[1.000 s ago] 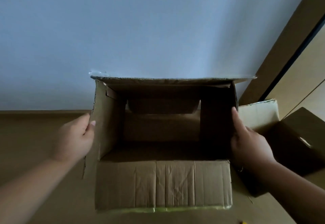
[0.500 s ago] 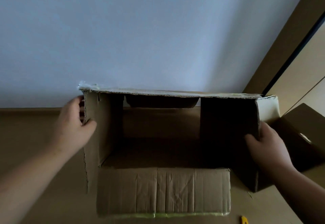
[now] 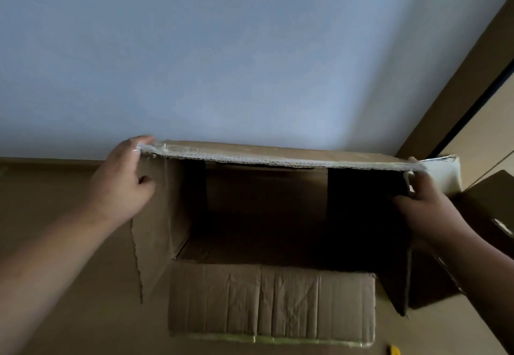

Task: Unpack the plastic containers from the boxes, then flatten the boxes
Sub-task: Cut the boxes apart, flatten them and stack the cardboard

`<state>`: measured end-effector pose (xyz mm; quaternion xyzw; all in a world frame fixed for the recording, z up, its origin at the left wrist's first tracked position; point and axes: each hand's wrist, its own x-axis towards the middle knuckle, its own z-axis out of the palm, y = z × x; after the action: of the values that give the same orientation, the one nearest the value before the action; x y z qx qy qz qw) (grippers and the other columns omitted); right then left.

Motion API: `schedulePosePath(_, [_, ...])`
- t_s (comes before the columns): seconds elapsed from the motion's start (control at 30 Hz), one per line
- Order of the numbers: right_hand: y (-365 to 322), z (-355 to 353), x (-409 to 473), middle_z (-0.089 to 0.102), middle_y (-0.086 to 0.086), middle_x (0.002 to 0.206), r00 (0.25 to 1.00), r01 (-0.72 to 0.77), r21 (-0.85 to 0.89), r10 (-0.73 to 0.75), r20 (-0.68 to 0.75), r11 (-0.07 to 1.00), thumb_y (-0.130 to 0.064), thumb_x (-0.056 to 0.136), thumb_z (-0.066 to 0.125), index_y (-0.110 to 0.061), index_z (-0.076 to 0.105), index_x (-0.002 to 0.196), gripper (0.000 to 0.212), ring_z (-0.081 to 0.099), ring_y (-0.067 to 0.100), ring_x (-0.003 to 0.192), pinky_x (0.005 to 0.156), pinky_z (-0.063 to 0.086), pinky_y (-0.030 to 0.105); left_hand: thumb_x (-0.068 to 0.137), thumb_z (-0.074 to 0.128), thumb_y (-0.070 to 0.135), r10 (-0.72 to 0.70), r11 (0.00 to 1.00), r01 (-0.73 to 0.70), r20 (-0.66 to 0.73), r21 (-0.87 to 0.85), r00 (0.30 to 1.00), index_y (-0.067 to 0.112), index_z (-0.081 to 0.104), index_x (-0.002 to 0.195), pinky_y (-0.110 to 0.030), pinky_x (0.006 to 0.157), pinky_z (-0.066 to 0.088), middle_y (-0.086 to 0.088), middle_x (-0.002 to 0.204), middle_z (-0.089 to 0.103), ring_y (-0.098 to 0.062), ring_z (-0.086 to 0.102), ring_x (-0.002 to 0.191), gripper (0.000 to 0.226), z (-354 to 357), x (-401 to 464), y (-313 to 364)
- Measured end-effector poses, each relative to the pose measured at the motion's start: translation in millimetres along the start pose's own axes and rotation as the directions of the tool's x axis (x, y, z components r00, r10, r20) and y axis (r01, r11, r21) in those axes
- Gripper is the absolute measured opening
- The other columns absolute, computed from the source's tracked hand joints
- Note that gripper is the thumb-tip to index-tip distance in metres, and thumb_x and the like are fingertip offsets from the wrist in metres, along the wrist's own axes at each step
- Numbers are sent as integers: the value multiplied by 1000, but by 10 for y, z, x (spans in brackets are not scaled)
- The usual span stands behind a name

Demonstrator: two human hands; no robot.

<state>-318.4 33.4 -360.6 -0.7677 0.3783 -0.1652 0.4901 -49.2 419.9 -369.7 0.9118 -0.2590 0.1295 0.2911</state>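
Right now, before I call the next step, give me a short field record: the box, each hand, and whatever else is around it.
box: large brown cardboard box, lying on its side, open end toward the camera; no containers visible inside, interior dark
near flap: creased bottom flap lying flat on the floor
left hand: left hand grips the box's upper left corner
right hand: right hand grips the upper right corner edge
second box: another brown cardboard box at right, partly hidden
floor item: small yellow object at bottom edge, identity unclear
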Motion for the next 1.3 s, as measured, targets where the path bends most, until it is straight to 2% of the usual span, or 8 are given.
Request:
schedulePosePath(0.1, [-22, 47, -40, 53, -6, 130, 999, 33, -52, -34, -11, 998, -7, 96, 58, -48, 23, 151, 77, 59, 21, 113, 102, 50, 47, 74, 73, -3, 35, 999, -34, -41, 19, 999, 10, 50, 136, -36, 78, 42, -10, 129, 59, -36, 60, 85, 67, 12, 56, -42])
schedulePosePath(0.27, [-39, -68, -153, 59, 1, 132, 999, -28, 33, 27, 39, 999, 4, 95, 55, -50, 47, 138, 69, 64, 26, 112, 96, 54, 50, 79, 71, -1, 5, 993, -5, 0, -116, 1000, 22, 49, 137, -32, 79, 44, 2, 124, 65, -29, 61, 86, 66, -121, 79, -98])
schedulePosePath(0.43, [-21, -222, -303, 61, 0, 127, 993, -41, -26, 44, 107, 999, 5, 95, 54, -43, 55, 135, 63, 66, 22, 105, 89, 57, 44, 77, 70, -6, 104, 995, -104, 165, -9, 981, 21, 68, 120, -30, 96, 41, -3, 128, 65, -26, 60, 119, 50, -256, -51, -203])
schedulePosePath(0.53, [-79, -249, -398, 55, -5, 124, 985, -23, -176, 52, 164, 984, 1, 95, 55, -40, 47, 141, 63, 60, 17, 103, 86, 52, 35, 73, 70, -10, 158, 985, -171, 282, 23, 946, 18, 70, 120, -27, 102, 37, -3, 133, 62, -22, 57, 124, 55, -308, -176, -235])
schedulePosePath(0.73, [16, -278, -508, 42, -4, 149, 941, -33, -270, 121, 316, 962, -14, 96, 61, -61, 30, 141, 72, 49, 24, 130, 109, 43, 49, 74, 66, -9, 145, 984, -177, 423, 37, 894, 27, 60, 133, -28, 109, 35, 10, 143, 49, -18, 51, 131, 69, -456, -349, -283])
schedulePosePath(0.97, [129, -148, -654, 11, -7, 164, 823, -3, -329, 190, 536, 944, -14, 93, 66, -52, -1, 152, 98, 27, 27, 145, 114, 33, 45, 86, 62, 3, 22, 956, -204, 646, 209, 763, 37, 29, 150, -33, 120, 19, 20, 153, 12, -11, 18, 148, 80, -513, -605, -434])
schedulePosePath(1.13, [338, 174, -714, -1, -14, 166, 750, 163, -410, 157, 642, 898, -17, 94, 66, -50, -17, 149, 105, 17, 10, 146, 116, 27, 33, 99, 48, 28, -176, 878, -216, 707, 428, 685, 40, 3, 154, -42, 121, 21, 16, 159, -6, -21, 3, 151, 73, -496, -766, -646])
schedulePosePath(1.3, [522, 622, -786, -15, -14, 165, 758, 334, -525, 108, 643, 783, -26, 96, 62, -42, -27, 149, 105, 13, 7, 148, 115, 26, 26, 103, 38, 35, -199, 847, -217, 668, 485, 717, 33, -1, 156, -40, 121, 15, 3, 165, -2, -27, 4, 151, 65, -383, -944, -1012])
